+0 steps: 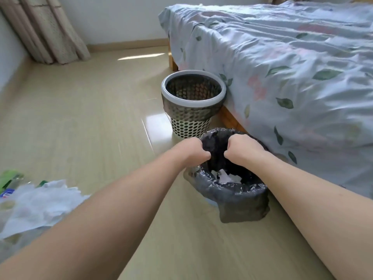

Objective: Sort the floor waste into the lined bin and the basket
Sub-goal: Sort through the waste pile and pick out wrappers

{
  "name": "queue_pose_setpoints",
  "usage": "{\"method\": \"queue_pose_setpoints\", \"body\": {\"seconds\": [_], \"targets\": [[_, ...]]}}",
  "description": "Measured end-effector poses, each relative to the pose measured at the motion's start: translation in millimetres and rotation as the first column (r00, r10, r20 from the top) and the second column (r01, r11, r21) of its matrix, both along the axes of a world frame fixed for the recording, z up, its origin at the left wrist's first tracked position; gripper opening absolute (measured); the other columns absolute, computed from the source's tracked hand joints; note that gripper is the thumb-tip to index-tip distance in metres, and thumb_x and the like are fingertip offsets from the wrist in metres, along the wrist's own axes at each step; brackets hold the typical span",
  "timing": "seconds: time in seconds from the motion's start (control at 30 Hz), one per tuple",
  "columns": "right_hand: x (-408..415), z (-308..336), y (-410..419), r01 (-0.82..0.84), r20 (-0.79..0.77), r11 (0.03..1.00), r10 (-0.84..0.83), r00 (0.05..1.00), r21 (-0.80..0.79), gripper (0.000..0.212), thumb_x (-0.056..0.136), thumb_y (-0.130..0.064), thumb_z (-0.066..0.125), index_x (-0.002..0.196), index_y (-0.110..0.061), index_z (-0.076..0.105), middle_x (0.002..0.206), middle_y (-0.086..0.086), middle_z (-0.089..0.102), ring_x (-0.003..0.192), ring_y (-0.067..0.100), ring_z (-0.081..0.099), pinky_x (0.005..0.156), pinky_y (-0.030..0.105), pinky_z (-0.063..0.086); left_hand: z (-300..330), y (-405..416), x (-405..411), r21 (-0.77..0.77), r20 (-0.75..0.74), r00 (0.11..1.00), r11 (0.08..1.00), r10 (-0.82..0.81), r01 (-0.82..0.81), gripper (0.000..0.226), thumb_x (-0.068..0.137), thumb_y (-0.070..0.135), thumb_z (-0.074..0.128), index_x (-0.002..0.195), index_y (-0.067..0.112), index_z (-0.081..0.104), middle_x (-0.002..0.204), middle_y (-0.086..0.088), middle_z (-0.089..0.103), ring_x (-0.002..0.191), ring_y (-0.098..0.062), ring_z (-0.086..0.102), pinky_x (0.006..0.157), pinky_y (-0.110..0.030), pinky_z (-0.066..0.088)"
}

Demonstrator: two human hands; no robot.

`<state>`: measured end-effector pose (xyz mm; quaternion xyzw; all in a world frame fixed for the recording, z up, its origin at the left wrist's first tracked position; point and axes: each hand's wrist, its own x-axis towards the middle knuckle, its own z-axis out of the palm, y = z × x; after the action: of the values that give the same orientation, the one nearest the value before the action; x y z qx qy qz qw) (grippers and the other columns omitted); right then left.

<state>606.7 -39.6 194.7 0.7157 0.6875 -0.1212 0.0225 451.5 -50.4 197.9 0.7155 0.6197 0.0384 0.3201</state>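
Gripping the far rim of the crinkled black plastic liner (234, 190), left hand (194, 151) and right hand (241, 150) risk tearing it or tipping the bin.

Hidden, cropped and blurred parts

We cannot see the fingers of the left hand (193, 152) or the right hand (242, 150): they curl away from us over the dark liner (232, 190), so what they pinch is out of sight. The hands cover the far rim of the bin (240, 211), and the liner hides its walls. Inside we make out only white scraps (226, 176), too small to name. The waste (34, 205) at lower left is blurred and cut by the frame edge; we read white paper and something green, no more. The basket (191, 106) has its floor hidden in shadow. The bed (282, 67) runs off the right edge.
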Motion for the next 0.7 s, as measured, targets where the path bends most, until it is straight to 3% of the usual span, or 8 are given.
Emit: {"method": "queue_pose_setpoints", "body": {"seconds": [0.13,0.27,0.37,0.47,0.57,0.7], "targets": [[-78.0,16.3,1.0,-0.186,-0.12,0.981,0.191,0.974,0.049,0.012,0.084,-0.017,0.052,0.089,-0.011,0.062,0.093,0.006,0.063,0.086,0.025,0.06,0.076,0.034,0.053,8.3,-17.3,-94.9,0.005,-0.037,0.992,0.992,0.123,-0.123,0.023,0.088,0.02,0.049,0.094,0.003,0.063,0.092,-0.011,0.068,0.08,-0.026,0.062,0.072,-0.033,0.053],[-196.4,16.3,-28.0,-0.479,-0.214,0.878,0.465,0.859,-0.019,0.012,0.086,-0.017,0.052,0.091,-0.018,0.063,0.097,-0.001,0.062,0.087,0.018,0.058,0.073,0.029,0.049,-3.8,-63.9,-225.4,-0.11,-0.091,0.965,0.961,0.246,-0.255,0.021,0.086,0.015,0.046,0.094,0.006,0.063,0.09,-0.01,0.072,0.065,-0.021,0.057,0.061,-0.028,0.047],[-289.3,-5.8,-67.0,-0.632,-0.22,0.772,0.606,0.764,-0.071,0.017,0.087,-0.016,0.05,0.098,-0.016,0.064,0.097,-0.002,0.059,0.093,0.019,0.057,0.077,0.028,0.048,-28.3,-122.0,-323.0,-0.175,-0.182,0.921,0.911,0.343,-0.374,0.019,0.085,0.016,0.046,0.093,0.01,0.062,0.09,-0.01,0.072,0.067,-0.021,0.06,0.061,-0.028,0.048],[-372.2,-47.4,-117.6,-0.712,-0.246,0.686,0.672,0.699,-0.15,0.018,0.086,-0.016,0.049,0.099,-0.017,0.062,0.099,0.001,0.062,0.09,0.023,0.058,0.074,0.03,0.05,-63.9,-195.3,-403.7,-0.241,-0.192,0.872,0.84,0.45,-0.486,0.016,0.087,0.017,0.045,0.09,0.013,0.06,0.087,-0.005,0.069,0.072,-0.019,0.064,0.059,-0.026,0.05],[-424.5,-95.6,-169.7,-0.768,-0.281,0.607,0.716,0.639,-0.202,0.013,0.085,-0.012,0.048,0.092,-0.013,0.059,0.089,0.001,0.059,0.09,0.024,0.057,0.069,0.029,0.046,-108.2,-266.4,-454.1,-0.339,-0.157,0.805,0.734,0.572,-0.588,0.012,0.089,0.012,0.044,0.083,0.012,0.055,0.079,-0.007,0.063,0.059,-0.018,0.055,0.044,-0.018,0.038],[-460.5,-153.8,-220.6,-0.783,-0.212,0.552,0.76,0.614,-0.286,0.028,0.087,-0.011,0.047,0.114,-0.011,0.053,0.115,0.006,0.055,0.103,0.028,0.055,0.075,0.032,0.044,-166.7,-337.4,-483.8,-0.404,-0.145,0.709,0.613,0.69,-0.679,0.01,0.086,0.012,0.044,0.077,0.014,0.05,0.075,-0.007,0.061,0.053,-0.019,0.045,0.042,-0.018,0.029]]}}
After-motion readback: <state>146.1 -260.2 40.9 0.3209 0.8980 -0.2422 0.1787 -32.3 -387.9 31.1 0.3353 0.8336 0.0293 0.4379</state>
